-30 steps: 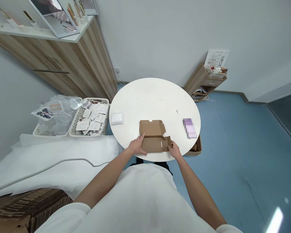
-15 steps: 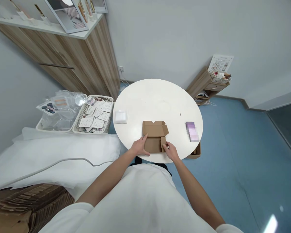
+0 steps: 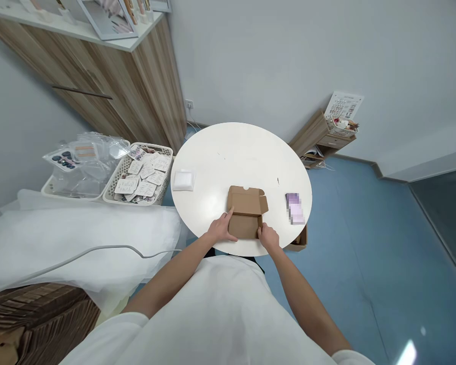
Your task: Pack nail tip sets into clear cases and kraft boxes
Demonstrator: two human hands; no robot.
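Cardboard box (image 3: 246, 209), lid open, is set near the close edge of the white table (image 3: 243, 152). Its left end is held between the spread thumb and forefinger of the left hand (image 3: 221, 228); its right wall (upright) is pinched by the right hand's (image 3: 269, 236) curled fingers.

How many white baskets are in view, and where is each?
3: one basket heaped with clear packets at far left, a card-filled basket just right of it, and a small basket on the low wooden cabinet at right. Others could be hidden.
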